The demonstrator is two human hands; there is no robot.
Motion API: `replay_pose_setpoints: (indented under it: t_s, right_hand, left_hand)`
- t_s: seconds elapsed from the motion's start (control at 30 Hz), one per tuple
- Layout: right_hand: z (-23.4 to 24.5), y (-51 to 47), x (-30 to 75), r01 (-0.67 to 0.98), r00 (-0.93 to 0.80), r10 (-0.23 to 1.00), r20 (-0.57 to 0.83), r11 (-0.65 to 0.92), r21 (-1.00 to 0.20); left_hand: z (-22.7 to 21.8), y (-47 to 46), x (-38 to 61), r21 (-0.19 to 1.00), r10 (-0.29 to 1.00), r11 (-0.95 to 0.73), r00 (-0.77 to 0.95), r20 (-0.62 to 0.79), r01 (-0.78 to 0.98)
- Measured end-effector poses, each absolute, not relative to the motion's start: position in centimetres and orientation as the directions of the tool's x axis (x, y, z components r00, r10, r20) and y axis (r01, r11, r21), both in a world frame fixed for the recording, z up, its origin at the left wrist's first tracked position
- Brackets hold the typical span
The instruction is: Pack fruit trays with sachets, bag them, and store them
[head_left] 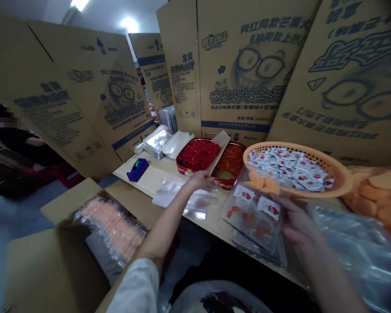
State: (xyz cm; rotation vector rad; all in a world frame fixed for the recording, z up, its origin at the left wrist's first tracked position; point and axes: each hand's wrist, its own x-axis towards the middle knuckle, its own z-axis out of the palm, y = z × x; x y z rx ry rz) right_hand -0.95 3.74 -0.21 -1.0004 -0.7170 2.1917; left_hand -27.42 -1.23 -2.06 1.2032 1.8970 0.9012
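Head view: right hand gripping one clear bag; left hand open beside two trays.

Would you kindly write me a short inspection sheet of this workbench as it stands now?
Surface: wooden bench, with a board on it.
Job's things: red tray of red pieces; orange basket of sachets; clear bag of orange slices.
Clutter: blue tape dispenser; foil bags.
Grippers: left hand open beside the red tray; right hand gripping the clear bag.
Cables: nothing seen.
Surroundings: printed cardboard boxes; another person at left.
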Motion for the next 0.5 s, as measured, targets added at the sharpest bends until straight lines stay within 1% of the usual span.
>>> replay_pose_setpoints:
  t_s: [0.07,0.17,0.3,0.4,0.5]
  right_hand:
    - [-0.2,3.8,-0.7,-0.312,-0.488,0.706,-0.513,-0.69,-0.653]
    - [-0.3,3.6,-0.6,-0.327,-0.447,0.671,-0.591,-0.738,-0.59]
    - [-0.6,3.6,-1.0,-0.344,-0.442,0.667,-0.6,-0.744,-0.573]
    - [-0.6,3.7,-1.5,-0.339,-0.455,0.672,-0.584,-0.737,-0.584]
    - [-0.2,3.7,-2.0,-0.357,-0.413,0.677,-0.609,-0.735,-0.576]
  left_hand:
    - [-3.4,-1.8,-30.7,0.77,0.917,0.354,-0.358,-0.176,0.531]
    - [-5.3,-3.0,-34.5,0.67,0.924,0.36,-0.35,-0.157,0.65]
    - [-6.9,-3.1,-36.9,0.564,0.941,0.337,-0.284,-0.182,0.754]
    - [-7.1,-2.7,-37.3,0.537,0.956,0.292,-0.23,-0.182,0.791]
    - [-6.6,-2.7,-37.1,0.568,0.974,0.227,-0.184,-0.133,0.791]
